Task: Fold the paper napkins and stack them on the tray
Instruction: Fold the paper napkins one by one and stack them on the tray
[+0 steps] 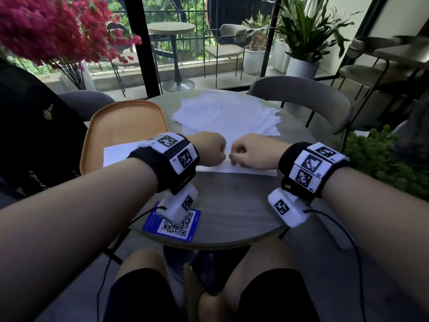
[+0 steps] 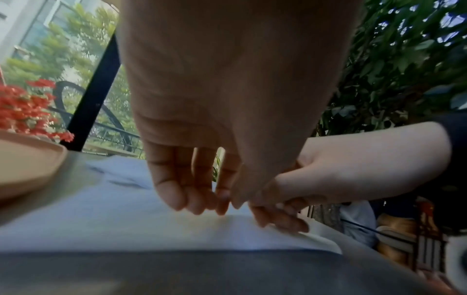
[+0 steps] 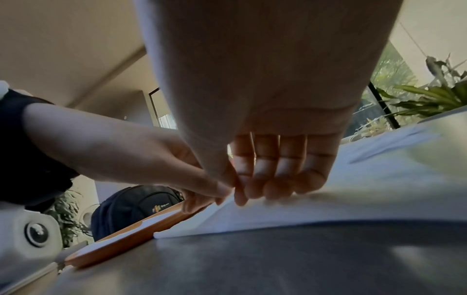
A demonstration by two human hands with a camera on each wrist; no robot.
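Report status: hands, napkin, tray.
Left hand and right hand both pinch napkin at its middle. Napkin's left end overlaps tray. Nothing blocking.

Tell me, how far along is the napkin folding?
Barely begun. The orange plastic tray shows no folded stack. In hand: left hand and right hand pinch one white paper napkin at its middle. Left: the loose pile of unfolded white napkins behind.

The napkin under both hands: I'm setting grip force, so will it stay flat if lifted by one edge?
Probably not. The napkin looks thin, so it would likely droop. Both hands, left and right, pinch it; likely very light.
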